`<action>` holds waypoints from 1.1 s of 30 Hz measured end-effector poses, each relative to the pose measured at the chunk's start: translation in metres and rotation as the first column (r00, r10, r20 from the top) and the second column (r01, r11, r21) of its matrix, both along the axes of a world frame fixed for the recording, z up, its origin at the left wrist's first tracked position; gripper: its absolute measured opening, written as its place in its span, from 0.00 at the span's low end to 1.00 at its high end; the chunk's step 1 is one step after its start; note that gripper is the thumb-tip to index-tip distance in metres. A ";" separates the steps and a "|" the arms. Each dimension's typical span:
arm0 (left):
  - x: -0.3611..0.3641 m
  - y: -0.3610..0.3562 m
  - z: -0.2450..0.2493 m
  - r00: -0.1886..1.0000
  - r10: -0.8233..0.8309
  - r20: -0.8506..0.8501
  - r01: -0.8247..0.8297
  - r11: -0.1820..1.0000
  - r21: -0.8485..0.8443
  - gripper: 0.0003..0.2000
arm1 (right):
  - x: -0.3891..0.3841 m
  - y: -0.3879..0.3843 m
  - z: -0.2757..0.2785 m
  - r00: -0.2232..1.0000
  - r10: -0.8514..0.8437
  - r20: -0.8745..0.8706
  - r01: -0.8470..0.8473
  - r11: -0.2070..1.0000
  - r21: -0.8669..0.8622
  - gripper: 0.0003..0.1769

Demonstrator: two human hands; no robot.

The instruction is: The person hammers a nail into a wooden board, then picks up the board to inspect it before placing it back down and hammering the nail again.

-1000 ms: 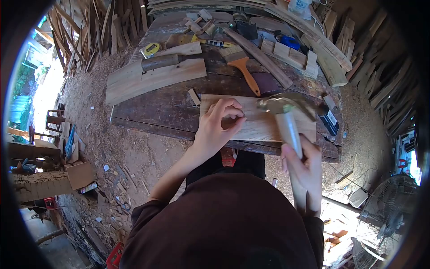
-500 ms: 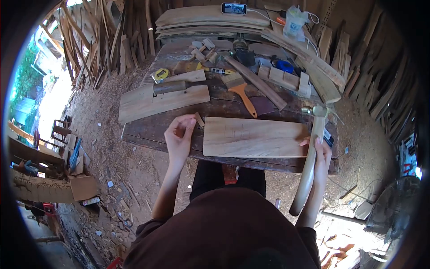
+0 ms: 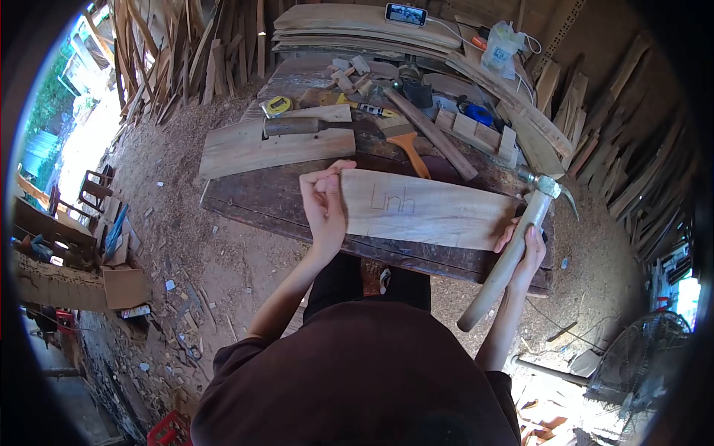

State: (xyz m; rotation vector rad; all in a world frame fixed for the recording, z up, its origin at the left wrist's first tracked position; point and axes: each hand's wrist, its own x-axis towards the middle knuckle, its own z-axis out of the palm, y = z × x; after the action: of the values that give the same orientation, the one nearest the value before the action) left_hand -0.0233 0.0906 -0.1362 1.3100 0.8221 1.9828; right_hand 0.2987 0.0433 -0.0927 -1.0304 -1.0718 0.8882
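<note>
One plank [image 3: 439, 212] end hidden, left hand [image 3: 325, 204]; hammer [image 3: 532, 215] — gripped

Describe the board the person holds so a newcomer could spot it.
On the dark workbench, at its near edge, a pale board runs crosswise between the left hand and the right hand, which holds a hammer. Unlike the other planks, it bears pencilled letters.

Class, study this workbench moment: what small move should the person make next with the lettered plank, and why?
Probably lay the plank flat on the workbench before any hammering. The left hand grips its left end, the right hand is at the other end while holding the hammer, and the plank seems lifted off the top.
</note>
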 end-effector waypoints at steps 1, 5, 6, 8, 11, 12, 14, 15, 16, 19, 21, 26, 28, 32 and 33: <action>-0.001 0.000 0.000 1.000 0.018 0.014 -0.019 0.996 0.082 0.05 | 0.000 0.000 -0.002 0.999 0.013 -0.034 -0.012 0.999 0.034 0.26; -0.006 0.002 -0.006 0.999 0.031 0.010 -0.033 0.981 0.192 0.06 | -0.003 -0.004 -0.013 0.998 -0.012 -0.062 0.019 0.994 0.110 0.27; -0.006 0.001 -0.007 0.999 0.036 0.011 -0.038 0.981 0.190 0.06 | -0.002 -0.006 -0.015 0.998 -0.024 -0.053 0.031 0.992 0.122 0.27; -0.004 0.000 -0.007 0.998 0.060 0.026 -0.064 0.975 0.214 0.05 | 0.000 -0.010 -0.020 0.998 -0.037 -0.048 0.043 0.990 0.133 0.28; -0.004 0.000 -0.007 0.999 0.040 0.036 -0.048 0.969 0.241 0.05 | -0.001 -0.016 -0.020 0.998 -0.022 -0.055 0.030 0.989 0.145 0.29; -0.003 -0.001 -0.007 0.999 0.037 0.036 -0.045 0.970 0.239 0.05 | 0.000 -0.018 -0.020 0.998 -0.025 -0.056 0.032 0.989 0.143 0.29; -0.004 -0.002 -0.007 0.999 0.022 0.026 -0.028 0.965 0.262 0.06 | 0.001 -0.021 -0.020 1.000 -0.005 -0.004 0.005 0.991 0.136 0.30; -0.005 -0.003 -0.007 0.999 0.021 0.024 -0.026 0.965 0.261 0.06 | 0.001 -0.022 -0.021 1.000 -0.006 -0.006 0.007 0.991 0.135 0.30; -0.006 -0.003 -0.009 0.999 0.029 0.020 -0.033 0.967 0.251 0.06 | 0.002 -0.024 -0.023 1.000 -0.004 0.004 0.003 0.992 0.129 0.31; -0.007 -0.003 -0.011 0.999 0.025 0.025 -0.030 0.970 0.241 0.06 | 0.002 -0.028 -0.024 1.000 0.003 0.014 -0.005 0.991 0.130 0.30; -0.008 -0.004 -0.011 0.999 0.015 0.034 -0.022 0.970 0.241 0.06 | 0.002 -0.031 -0.023 1.000 0.010 0.013 -0.012 0.990 0.137 0.30; -0.008 -0.008 -0.011 1.000 0.017 0.025 -0.022 0.978 0.207 0.06 | 0.001 -0.038 -0.017 0.998 0.026 0.055 -0.032 0.992 0.122 0.29; -0.009 -0.013 -0.007 0.999 0.014 0.037 -0.020 0.986 0.166 0.06 | -0.005 -0.039 -0.008 0.997 0.025 0.076 -0.033 0.995 0.098 0.28; -0.013 -0.016 0.005 0.999 0.037 -0.004 -0.038 0.998 -0.041 0.06 | -0.008 -0.035 -0.004 0.990 0.072 0.121 -0.074 0.997 0.014 0.22; -0.014 -0.013 0.005 0.999 0.036 -0.005 -0.037 0.999 -0.032 0.06 | -0.010 -0.032 -0.003 0.990 0.070 0.120 -0.073 0.997 0.023 0.22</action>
State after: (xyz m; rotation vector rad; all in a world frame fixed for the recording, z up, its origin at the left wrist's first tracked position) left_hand -0.0371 0.0777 -0.1308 1.2901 0.8817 1.9878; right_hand 0.2882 0.0118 -0.0955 -1.0375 -1.2244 0.8753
